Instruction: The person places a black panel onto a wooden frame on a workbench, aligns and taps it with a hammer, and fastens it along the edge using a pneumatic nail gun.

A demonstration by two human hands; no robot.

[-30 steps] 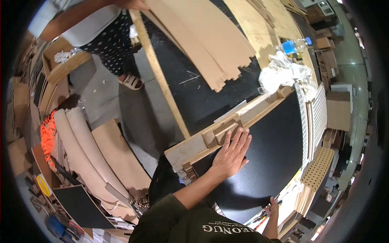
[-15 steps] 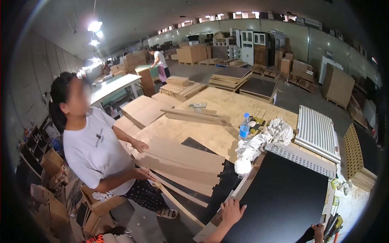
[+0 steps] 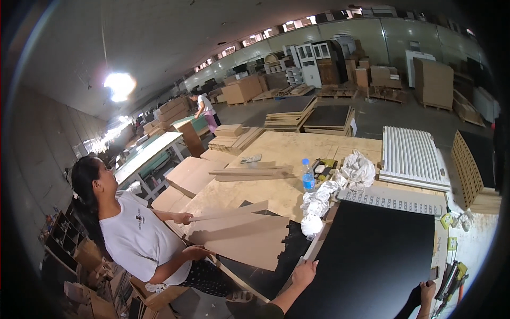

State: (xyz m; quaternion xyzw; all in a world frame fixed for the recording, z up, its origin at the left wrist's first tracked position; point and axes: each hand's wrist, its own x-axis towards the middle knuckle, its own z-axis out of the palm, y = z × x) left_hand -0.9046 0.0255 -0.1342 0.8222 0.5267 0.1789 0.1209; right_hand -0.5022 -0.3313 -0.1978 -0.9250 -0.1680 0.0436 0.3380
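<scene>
The large black panel (image 3: 372, 255) lies flat on the near right part of the surface (image 3: 297, 151) and fills most of the space between the two hands. The left hand (image 3: 304, 274) rests at the near left edge of this panel, with the fingers stretched out and lying on the pale wooden strip (image 3: 313, 247) that runs along that edge; it grips nothing. The right hand (image 3: 426, 291) is at the near right corner of the same panel, touching its edge, but it is small and low in the view, so I cannot tell if it is open or closed around the edge.

To the left of the panel, another person (image 3: 133, 234) in a white shirt holds brown boards (image 3: 244, 236) with both hands, just beside the dark area of the surface. Farther away, behind the panel, a white perforated strip (image 3: 393, 199), some crumpled white cloths (image 3: 340, 183) and a plastic bottle (image 3: 308, 175) with a blue cap stand on the surface. A white slatted panel (image 3: 411, 157) lies at the far right
</scene>
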